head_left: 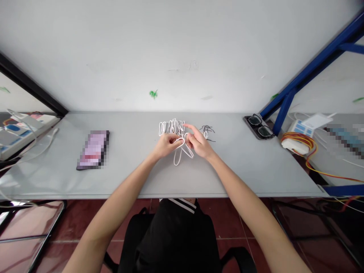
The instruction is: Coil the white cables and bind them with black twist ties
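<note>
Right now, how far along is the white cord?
Done: most of the white cord sits in gathered loops. In hand: the left hand pinches the cord, with the right hand at the bundle. Left: one long loop lies loose; dark wires lie beyond.

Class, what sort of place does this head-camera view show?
Probably a workshop or repair bench: white cable looped in the hands, coloured wires beside a white device, and a blue metal rack frame.
</note>
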Demonstrator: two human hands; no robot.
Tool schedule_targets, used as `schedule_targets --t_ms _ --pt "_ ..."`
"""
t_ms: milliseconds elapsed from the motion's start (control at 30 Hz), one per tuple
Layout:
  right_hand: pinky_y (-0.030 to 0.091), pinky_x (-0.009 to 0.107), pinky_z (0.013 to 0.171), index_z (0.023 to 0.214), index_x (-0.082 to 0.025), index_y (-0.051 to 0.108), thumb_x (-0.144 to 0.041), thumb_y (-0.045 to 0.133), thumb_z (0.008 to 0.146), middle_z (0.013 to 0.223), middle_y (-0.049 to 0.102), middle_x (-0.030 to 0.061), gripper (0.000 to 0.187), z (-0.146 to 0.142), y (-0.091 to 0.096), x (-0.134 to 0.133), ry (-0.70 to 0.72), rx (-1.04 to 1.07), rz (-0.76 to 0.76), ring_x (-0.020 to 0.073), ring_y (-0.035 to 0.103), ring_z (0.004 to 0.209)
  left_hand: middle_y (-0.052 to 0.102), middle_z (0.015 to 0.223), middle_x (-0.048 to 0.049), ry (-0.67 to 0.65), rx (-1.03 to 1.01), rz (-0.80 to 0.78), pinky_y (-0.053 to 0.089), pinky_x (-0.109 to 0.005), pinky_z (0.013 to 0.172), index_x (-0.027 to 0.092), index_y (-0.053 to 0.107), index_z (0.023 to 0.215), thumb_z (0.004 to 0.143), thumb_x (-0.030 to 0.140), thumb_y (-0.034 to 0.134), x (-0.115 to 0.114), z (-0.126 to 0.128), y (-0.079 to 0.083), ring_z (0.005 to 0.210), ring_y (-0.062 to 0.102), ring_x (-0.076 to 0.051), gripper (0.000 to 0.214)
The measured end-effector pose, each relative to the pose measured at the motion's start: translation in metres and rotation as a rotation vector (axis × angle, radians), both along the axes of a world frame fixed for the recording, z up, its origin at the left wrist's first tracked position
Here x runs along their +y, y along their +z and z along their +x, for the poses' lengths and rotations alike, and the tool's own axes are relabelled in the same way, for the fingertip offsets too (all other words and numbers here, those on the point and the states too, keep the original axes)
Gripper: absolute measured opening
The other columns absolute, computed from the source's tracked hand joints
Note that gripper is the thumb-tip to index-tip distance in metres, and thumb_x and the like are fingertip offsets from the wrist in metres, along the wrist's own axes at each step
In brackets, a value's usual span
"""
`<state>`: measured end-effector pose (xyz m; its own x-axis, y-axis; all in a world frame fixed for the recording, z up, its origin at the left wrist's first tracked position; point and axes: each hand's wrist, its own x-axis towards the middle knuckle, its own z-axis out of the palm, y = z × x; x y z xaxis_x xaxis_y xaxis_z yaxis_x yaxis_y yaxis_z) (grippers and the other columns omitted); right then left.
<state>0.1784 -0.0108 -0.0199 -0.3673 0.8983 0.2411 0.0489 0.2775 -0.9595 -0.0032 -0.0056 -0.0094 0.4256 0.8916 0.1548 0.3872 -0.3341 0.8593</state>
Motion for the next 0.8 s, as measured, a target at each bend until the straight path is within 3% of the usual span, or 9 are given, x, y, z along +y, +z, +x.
schedule_targets --t_ms 167,367,567,800 --pt "0.04 0.029 0.058 0.13 -0.022 0.046 -0.04 0.04 0.098 0.058 0.045 -0.0065 0.037 -0.002 -0.003 0.002 -0.026 -0.017 0.028 0.0133 0.044 0.054 0.031 0.058 0.0038 0.051 -0.027 -0.012 0.02 -0.024 0.051 0.015 0.054 0.061 0.083 0.04 0.055 0.001 -0.001 -0.002 0.055 0.026 -0.008 0.033" --pt "0.033 0.025 0.05 0.106 -0.019 0.059 -0.048 0.043 0.095 0.051 0.044 -0.0068 0.034 0.005 0.007 0.004 -0.378 0.054 0.066 0.0109 0.039 0.047 0.024 0.056 0.0047 0.204 -0.038 -0.033 0.015 -0.025 0.049 0.016 0.051 0.06 0.083 0.044 0.054 0.007 -0.006 -0.002 0.053 0.021 -0.007 0.037" --pt "0.03 0.024 0.047 0.081 -0.02 0.058 -0.051 0.043 0.095 0.048 0.043 -0.0064 0.037 0.009 0.003 0.01 -0.543 0.076 0.03 0.0092 0.036 0.043 0.022 0.057 0.004 0.263 0.028 0.007 0.014 -0.025 0.05 0.016 0.049 0.057 0.082 0.045 0.054 0.009 -0.009 0.0 0.053 0.02 -0.008 0.038" --pt "0.026 0.022 0.042 0.081 -0.022 0.052 -0.05 0.043 0.094 0.047 0.044 -0.0076 0.032 0.016 -0.009 0.021 -0.548 0.19 -0.038 0.0091 0.034 0.041 0.023 0.058 0.0037 0.209 0.094 -0.003 0.016 -0.026 0.051 0.018 0.039 0.057 0.083 0.048 0.05 0.008 -0.01 0.0 0.054 0.021 -0.008 0.041"
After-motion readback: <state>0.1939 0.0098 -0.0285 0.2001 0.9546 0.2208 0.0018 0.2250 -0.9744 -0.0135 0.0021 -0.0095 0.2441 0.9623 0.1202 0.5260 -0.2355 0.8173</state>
